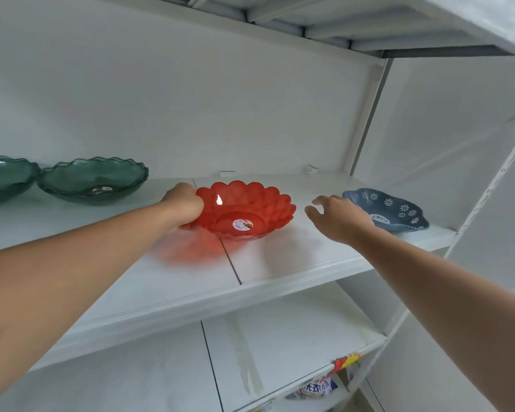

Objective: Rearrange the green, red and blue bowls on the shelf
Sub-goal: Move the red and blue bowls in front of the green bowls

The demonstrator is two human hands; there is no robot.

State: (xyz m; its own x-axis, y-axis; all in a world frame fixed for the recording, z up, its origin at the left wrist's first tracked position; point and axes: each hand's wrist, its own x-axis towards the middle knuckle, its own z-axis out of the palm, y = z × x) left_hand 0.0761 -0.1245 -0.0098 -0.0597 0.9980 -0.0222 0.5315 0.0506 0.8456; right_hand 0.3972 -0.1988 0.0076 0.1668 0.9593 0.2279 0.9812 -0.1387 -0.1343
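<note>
A clear red bowl (247, 211) with a scalloped rim and a sticker inside sits mid-shelf. My left hand (185, 205) grips its left rim. Two see-through green bowls with wavy rims stand at the left: one (92, 181) whole in view, the other (3, 178) cut off by the frame edge. A blue bowl (396, 209) with white flowers rests at the right end of the shelf. My right hand (339, 218) hovers with fingers spread between the red and blue bowls, its back partly covering the blue bowl's left side.
The white shelf board (295, 263) has a seam running front to back under the red bowl. A slotted upright post (494, 185) stands at the right. A lower shelf (280, 346) holds packets near its front edge. Another shelf hangs overhead.
</note>
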